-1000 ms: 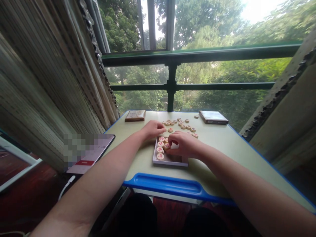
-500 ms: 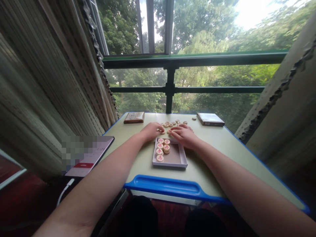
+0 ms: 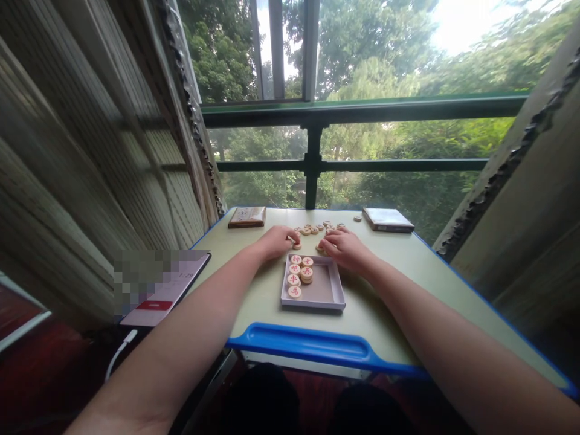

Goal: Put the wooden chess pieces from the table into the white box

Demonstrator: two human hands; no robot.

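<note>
Round wooden xiangqi pieces with red characters (image 3: pixel 295 280) stand in several rows at the left side of a shallow grey-white tray (image 3: pixel 313 308), and one stack sits among them. My left hand (image 3: pixel 274 241) rests beyond the tray's far left corner, its fingertips against a loose piece (image 3: pixel 296 245). My right hand (image 3: pixel 347 251) lies beyond the far right corner, with fingers curled beside another loose piece (image 3: pixel 319 247). Several more pieces (image 3: pixel 317 229) lie in a loose group just past my hands. My fingers hide whether either hand grips a piece.
The pale green desk (image 3: pixel 385 272) has a blue plastic tray along its near edge (image 3: pixel 303 345). Flat boxes lie at the far left (image 3: pixel 246 217) and far right (image 3: pixel 388 219). A pixelated tablet (image 3: pixel 165 296) lies left of the desk. A green window railing runs beyond.
My right hand has moved from over the tray to past its far edge. The loose pieces now lie in a tighter group, and the view has shifted slightly.
</note>
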